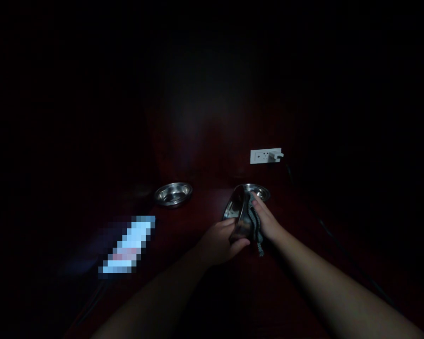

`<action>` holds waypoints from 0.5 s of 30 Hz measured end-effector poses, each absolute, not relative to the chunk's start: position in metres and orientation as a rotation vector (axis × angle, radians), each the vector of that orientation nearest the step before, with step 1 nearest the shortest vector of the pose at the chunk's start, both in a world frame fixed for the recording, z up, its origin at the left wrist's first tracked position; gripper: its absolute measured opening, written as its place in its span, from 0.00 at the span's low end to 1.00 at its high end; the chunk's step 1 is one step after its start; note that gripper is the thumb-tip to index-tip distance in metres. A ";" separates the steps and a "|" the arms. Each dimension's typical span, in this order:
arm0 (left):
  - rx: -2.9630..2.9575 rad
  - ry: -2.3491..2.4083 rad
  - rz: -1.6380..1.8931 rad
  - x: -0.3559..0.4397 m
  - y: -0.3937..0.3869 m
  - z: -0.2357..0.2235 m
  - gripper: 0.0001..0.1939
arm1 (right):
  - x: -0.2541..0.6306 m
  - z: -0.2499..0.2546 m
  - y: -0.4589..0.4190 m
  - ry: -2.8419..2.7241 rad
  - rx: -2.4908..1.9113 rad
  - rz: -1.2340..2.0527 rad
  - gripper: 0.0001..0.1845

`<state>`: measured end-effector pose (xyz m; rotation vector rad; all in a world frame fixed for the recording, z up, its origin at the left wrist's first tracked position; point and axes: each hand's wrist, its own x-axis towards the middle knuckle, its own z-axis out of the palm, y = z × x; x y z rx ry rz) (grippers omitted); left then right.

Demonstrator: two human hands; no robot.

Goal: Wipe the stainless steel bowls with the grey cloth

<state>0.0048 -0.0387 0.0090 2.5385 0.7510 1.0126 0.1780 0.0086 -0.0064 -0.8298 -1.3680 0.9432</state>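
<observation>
My left hand [217,242] grips the lower rim of a shiny steel bowl [243,227], which is tilted on its side with its opening facing left. A grey-green cloth [256,221] lies bunched against the bowl's outside under my right hand [267,221], with one end dangling below. My right fingers press that cloth to the metal; their tips are partly dark. Just behind is another steel dish [263,190], partly covered by the held bowl and my right hand. Further left, another steel bowl [173,195] rests upright on the dark red table [187,226].
A bright, pixelated phone-like screen [130,245] lies at the left. On the back panel is a white socket plate [263,156] with a white plug [277,154] in it. A dark cable [327,228] runs down the right side. The surroundings are very dark.
</observation>
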 end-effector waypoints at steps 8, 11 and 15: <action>2.470 0.707 1.027 0.005 -0.040 0.011 0.08 | 0.178 -0.001 0.005 -1.391 -0.831 0.938 0.30; 2.479 0.714 1.030 0.005 -0.040 0.010 0.08 | 0.177 -0.001 0.005 -1.386 -0.830 0.932 0.30; 2.505 0.712 1.032 0.005 -0.038 0.009 0.08 | 0.177 -0.002 0.006 -1.377 -0.834 0.938 0.30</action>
